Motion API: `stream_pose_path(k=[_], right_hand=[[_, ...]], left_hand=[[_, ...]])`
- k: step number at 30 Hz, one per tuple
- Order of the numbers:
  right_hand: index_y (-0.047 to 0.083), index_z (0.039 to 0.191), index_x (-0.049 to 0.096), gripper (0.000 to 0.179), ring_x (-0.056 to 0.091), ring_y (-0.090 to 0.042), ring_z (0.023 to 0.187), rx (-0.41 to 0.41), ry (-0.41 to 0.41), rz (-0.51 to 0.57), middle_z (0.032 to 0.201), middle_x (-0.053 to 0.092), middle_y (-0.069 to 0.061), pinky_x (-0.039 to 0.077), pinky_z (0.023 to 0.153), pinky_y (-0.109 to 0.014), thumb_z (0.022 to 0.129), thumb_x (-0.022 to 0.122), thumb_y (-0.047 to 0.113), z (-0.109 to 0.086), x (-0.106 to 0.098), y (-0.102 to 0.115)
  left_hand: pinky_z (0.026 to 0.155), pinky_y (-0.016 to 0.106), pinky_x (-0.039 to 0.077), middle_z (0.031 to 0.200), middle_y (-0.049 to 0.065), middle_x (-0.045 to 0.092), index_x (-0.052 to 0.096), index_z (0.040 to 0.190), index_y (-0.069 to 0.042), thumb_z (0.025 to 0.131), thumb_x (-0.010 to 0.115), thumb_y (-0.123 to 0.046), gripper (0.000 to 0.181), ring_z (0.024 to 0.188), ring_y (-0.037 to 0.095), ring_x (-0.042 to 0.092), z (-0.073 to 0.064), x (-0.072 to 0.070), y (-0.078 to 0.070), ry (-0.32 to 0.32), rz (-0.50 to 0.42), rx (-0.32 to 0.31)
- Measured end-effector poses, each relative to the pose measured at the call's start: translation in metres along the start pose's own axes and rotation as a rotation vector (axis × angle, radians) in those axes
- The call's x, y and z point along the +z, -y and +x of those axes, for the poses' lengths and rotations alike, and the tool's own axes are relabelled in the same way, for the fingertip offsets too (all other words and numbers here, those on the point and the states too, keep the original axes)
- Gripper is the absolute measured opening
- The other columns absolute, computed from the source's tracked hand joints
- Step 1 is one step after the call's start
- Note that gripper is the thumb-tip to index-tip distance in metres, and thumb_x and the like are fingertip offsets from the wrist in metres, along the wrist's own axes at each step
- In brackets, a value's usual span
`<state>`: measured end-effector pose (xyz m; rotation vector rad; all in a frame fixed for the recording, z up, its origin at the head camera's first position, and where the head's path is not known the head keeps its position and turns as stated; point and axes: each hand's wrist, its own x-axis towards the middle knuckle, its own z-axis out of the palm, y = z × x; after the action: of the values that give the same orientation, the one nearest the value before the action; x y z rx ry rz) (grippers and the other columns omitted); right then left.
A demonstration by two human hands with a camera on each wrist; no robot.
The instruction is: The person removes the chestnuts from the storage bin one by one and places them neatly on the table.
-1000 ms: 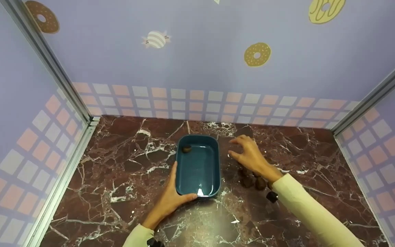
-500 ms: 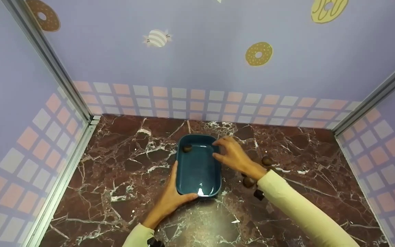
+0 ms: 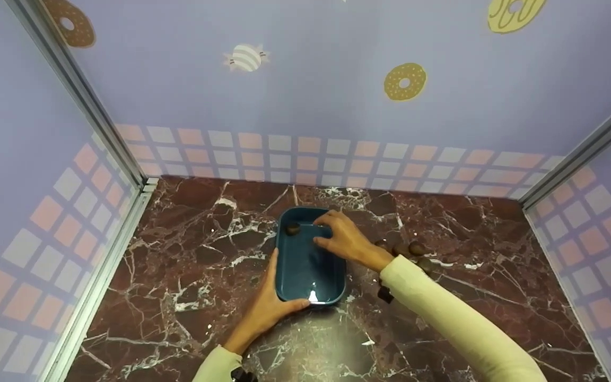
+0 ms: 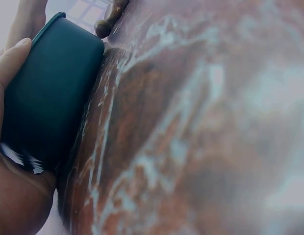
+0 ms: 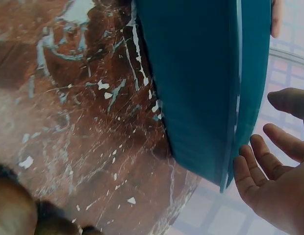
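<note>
A deep teal rectangular baking dish (image 3: 311,270) stands on the marble surface. One small brown round thing, like a chestnut (image 3: 292,228), lies in its far left corner. My left hand (image 3: 271,307) grips the dish's near left corner, fingers along the left side and thumb on the near edge; the left wrist view shows this hand (image 4: 17,196) against the dish wall (image 4: 54,83). Over the dish's far right part hovers my right hand (image 3: 345,239), fingers loosely bent and thumb apart. In the right wrist view nothing shows between that hand's fingers (image 5: 257,171).
Several similar brown round things (image 3: 417,248) lie right of the dish, partly hidden by the right forearm. A tiled lilac wall (image 3: 305,154) closes off the back, with side panels left and right. The reddish marble tabletop (image 3: 204,254) reaches around the dish.
My right hand has moved left, from beside the dish to above its inside, with its fingers still apart. The left hand keeps its hold on the dish, and the brown thing inside stays put.
</note>
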<state>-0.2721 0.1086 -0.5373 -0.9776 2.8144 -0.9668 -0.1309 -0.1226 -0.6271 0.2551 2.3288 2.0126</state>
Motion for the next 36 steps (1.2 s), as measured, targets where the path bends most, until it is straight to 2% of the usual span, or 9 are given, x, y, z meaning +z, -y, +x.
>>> stream_pose_path(k=[7, 14, 15, 21, 24, 31, 36], right_hand=[[-0.004, 0.129, 0.076, 0.036, 0.066, -0.040, 0.121, 0.027, 0.039, 0.026, 0.128, 0.072, -0.020, 0.054, 0.107, -0.056, 0.098, 0.084, 0.014, 0.017, 0.011, 0.002], [-0.005, 0.131, 0.075, 0.037, 0.069, -0.040, 0.121, 0.031, 0.073, 0.090, 0.128, 0.072, -0.022, 0.057, 0.104, -0.055, 0.100, 0.082, 0.014, 0.035, 0.029, 0.007], [-0.004, 0.130, 0.076, 0.037, 0.070, -0.038, 0.120, 0.026, 0.065, 0.100, 0.127, 0.073, -0.021, 0.058, 0.104, -0.053, 0.100, 0.082, 0.018, 0.039, 0.036, -0.001], [0.000, 0.125, 0.079, 0.035, 0.074, -0.033, 0.116, 0.076, 0.031, 0.176, 0.122, 0.077, -0.017, 0.060, 0.101, -0.046, 0.098, 0.084, 0.021, 0.053, 0.052, -0.016], [-0.002, 0.126, 0.078, 0.035, 0.075, -0.034, 0.116, 0.113, 0.047, 0.214, 0.123, 0.077, -0.019, 0.060, 0.102, -0.048, 0.098, 0.083, 0.018, 0.057, 0.048, -0.007], [-0.007, 0.130, 0.075, 0.036, 0.074, -0.039, 0.119, 0.169, 0.078, 0.248, 0.127, 0.076, -0.025, 0.059, 0.104, -0.050, 0.100, 0.081, 0.011, 0.062, 0.034, 0.012], [-0.006, 0.131, 0.075, 0.038, 0.074, -0.036, 0.119, 0.182, 0.091, 0.269, 0.127, 0.076, -0.023, 0.059, 0.104, -0.048, 0.100, 0.082, 0.014, 0.063, 0.038, 0.016]], left_hand=[[0.131, 0.060, 0.016, 0.184, 0.016, 0.007, 0.000, 0.179, -0.017, 0.080, 0.102, -0.028, 0.143, 0.167, 0.039, 0.017, 0.000, -0.001, 0.001, 0.007, -0.023, 0.003], [0.131, 0.061, 0.017, 0.184, 0.017, 0.008, 0.003, 0.179, -0.016, 0.079, 0.103, -0.028, 0.142, 0.167, 0.040, 0.016, -0.004, -0.003, -0.002, -0.027, 0.030, -0.017], [0.131, 0.061, 0.016, 0.184, 0.017, 0.007, 0.003, 0.179, -0.017, 0.079, 0.103, -0.029, 0.142, 0.167, 0.040, 0.015, -0.004, -0.003, -0.002, -0.024, 0.030, -0.019], [0.132, 0.063, 0.015, 0.184, 0.017, 0.004, 0.002, 0.179, -0.018, 0.080, 0.102, -0.031, 0.141, 0.168, 0.040, 0.010, -0.001, 0.000, -0.001, -0.005, 0.031, -0.010], [0.132, 0.064, 0.016, 0.184, 0.016, 0.004, 0.003, 0.179, -0.019, 0.081, 0.101, -0.032, 0.140, 0.168, 0.039, 0.010, 0.001, 0.000, -0.001, -0.004, 0.035, -0.007], [0.131, 0.062, 0.016, 0.184, 0.018, 0.005, 0.002, 0.178, -0.013, 0.080, 0.102, -0.027, 0.141, 0.168, 0.040, 0.012, 0.002, -0.002, 0.000, -0.008, 0.025, 0.009], [0.132, 0.064, 0.015, 0.184, 0.016, 0.004, 0.002, 0.179, -0.017, 0.081, 0.102, -0.030, 0.141, 0.168, 0.039, 0.010, 0.001, 0.000, 0.001, -0.008, 0.027, -0.021]])
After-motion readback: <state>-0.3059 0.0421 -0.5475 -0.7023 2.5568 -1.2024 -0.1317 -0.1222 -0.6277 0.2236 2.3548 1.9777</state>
